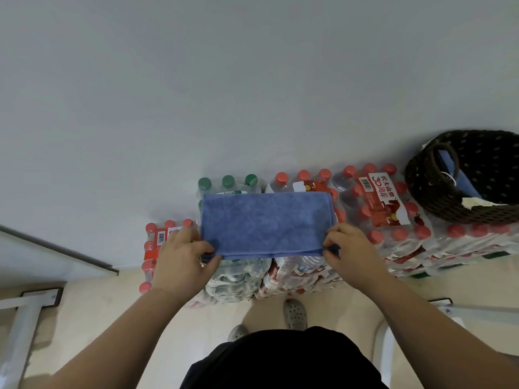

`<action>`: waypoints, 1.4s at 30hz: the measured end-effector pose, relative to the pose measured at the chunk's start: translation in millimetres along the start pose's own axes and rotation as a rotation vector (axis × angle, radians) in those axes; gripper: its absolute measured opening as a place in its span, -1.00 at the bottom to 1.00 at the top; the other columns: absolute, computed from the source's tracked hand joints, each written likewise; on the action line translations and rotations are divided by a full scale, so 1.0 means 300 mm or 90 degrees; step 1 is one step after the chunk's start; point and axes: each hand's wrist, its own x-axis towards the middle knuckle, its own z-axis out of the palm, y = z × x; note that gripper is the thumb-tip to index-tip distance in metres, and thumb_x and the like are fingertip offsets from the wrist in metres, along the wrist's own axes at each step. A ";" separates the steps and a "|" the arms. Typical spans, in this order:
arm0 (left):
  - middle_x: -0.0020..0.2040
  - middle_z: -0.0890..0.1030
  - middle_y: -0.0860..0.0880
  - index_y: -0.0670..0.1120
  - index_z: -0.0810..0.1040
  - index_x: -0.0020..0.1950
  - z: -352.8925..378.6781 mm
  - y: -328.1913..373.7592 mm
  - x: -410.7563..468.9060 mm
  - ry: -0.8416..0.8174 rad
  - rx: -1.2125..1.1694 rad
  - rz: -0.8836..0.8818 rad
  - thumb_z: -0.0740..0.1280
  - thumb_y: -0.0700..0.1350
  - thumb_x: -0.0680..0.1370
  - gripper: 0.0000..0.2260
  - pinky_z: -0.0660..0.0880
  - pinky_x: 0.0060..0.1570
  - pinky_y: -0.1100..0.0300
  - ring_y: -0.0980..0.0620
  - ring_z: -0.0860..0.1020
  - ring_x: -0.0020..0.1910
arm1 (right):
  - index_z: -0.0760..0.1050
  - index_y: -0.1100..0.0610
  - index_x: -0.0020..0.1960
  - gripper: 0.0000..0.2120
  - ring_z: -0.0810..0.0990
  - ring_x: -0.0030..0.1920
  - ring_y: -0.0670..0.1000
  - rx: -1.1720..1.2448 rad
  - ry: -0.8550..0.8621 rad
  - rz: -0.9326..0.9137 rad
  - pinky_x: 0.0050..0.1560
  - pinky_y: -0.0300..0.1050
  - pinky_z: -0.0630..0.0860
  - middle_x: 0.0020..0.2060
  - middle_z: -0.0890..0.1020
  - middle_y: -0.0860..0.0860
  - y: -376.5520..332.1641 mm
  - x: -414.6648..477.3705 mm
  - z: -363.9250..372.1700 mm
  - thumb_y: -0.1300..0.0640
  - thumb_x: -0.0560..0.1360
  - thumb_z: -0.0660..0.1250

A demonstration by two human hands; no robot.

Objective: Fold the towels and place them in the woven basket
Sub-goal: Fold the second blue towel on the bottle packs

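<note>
The near corners of a folded blue towel [265, 224] were pinched by the left hand [184, 258] and the right hand [351, 251]. It was laid flat on shrink-wrapped bottle packs [379, 200]. A dark woven basket [438, 189], holding blue cloth, was set on the packs at far right.

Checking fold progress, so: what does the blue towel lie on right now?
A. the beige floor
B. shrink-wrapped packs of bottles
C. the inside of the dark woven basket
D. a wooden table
B: the blue terry towel lies flat on the shrink-wrapped packs of bottles, with the left hand and the right hand pinching its near corners.
</note>
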 end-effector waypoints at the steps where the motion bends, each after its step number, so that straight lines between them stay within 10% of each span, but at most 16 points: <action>1: -0.21 0.48 0.00 -0.01 0.69 -0.31 -0.004 0.003 0.003 0.000 0.004 0.008 0.38 0.13 0.44 -0.75 0.41 -0.21 0.10 -0.06 0.45 -0.21 | 0.57 0.06 -0.28 -0.85 0.49 -0.12 -0.05 0.009 -0.003 0.022 -0.07 -0.03 0.54 -0.18 0.54 -0.10 -0.004 -0.002 -0.008 0.11 0.38 0.53; 4: -0.12 0.54 -0.04 -0.03 0.70 -0.25 -0.021 0.023 0.022 0.021 0.009 -0.003 0.21 0.16 0.54 -0.61 0.41 -0.09 0.07 -0.08 0.48 -0.13 | 0.53 -0.06 -0.19 -0.67 0.45 0.04 -0.02 -0.068 0.035 0.076 0.05 -0.04 0.41 -0.09 0.54 -0.15 -0.053 0.020 -0.041 -0.32 0.41 0.30; 7: 0.16 0.57 -0.09 -0.05 0.64 0.13 -0.014 0.059 0.078 -0.014 0.017 -0.036 0.14 0.14 0.58 -0.61 0.46 0.16 -0.06 -0.15 0.52 0.13 | 0.46 -0.04 0.32 -0.39 0.32 0.43 0.13 -0.117 0.009 0.090 0.45 0.14 0.23 0.39 0.45 0.03 -0.162 0.079 -0.036 -0.41 0.50 0.01; 11: 0.63 0.01 -0.09 -0.01 0.06 0.62 0.048 0.112 0.154 -0.193 0.108 -0.057 0.00 0.25 0.63 -0.39 -0.07 0.51 -0.20 -0.16 -0.03 0.60 | -0.16 -0.06 0.62 -0.24 -0.25 0.58 0.25 -0.138 -0.153 0.102 0.54 0.29 -0.22 0.61 -0.22 0.10 -0.260 0.167 0.075 -0.42 0.55 -0.13; 16: 0.60 -0.32 -0.08 -0.01 -0.32 0.59 0.120 0.113 0.156 -0.276 0.172 -0.070 -0.23 0.36 0.57 -0.28 -0.23 0.52 -0.24 -0.12 -0.32 0.57 | -0.36 -0.06 0.58 -0.19 -0.37 0.56 0.24 -0.214 -0.171 0.123 0.49 0.40 -0.27 0.56 -0.39 0.10 -0.207 0.196 0.170 -0.46 0.50 -0.22; 33: 0.63 -0.11 -0.17 0.18 -0.19 0.60 0.118 0.045 0.121 -0.202 0.078 -0.166 -0.17 0.37 0.57 -0.36 -0.10 0.55 -0.17 -0.20 -0.13 0.60 | -0.35 0.05 0.60 -0.11 -0.45 0.54 0.15 -0.273 -0.149 -0.008 0.46 0.37 -0.39 0.58 -0.34 0.01 -0.305 0.285 0.157 -0.49 0.48 -0.31; 42: 0.63 0.01 -0.11 -0.04 -0.04 0.63 0.121 0.054 0.124 -0.213 0.086 -0.106 -0.13 0.27 0.60 -0.34 -0.20 0.53 -0.19 -0.11 -0.13 0.61 | -0.33 0.05 0.60 -0.09 -0.42 0.55 0.16 -0.324 -0.186 -0.015 0.45 0.40 -0.37 0.60 -0.29 -0.01 -0.289 0.296 0.220 -0.49 0.44 -0.39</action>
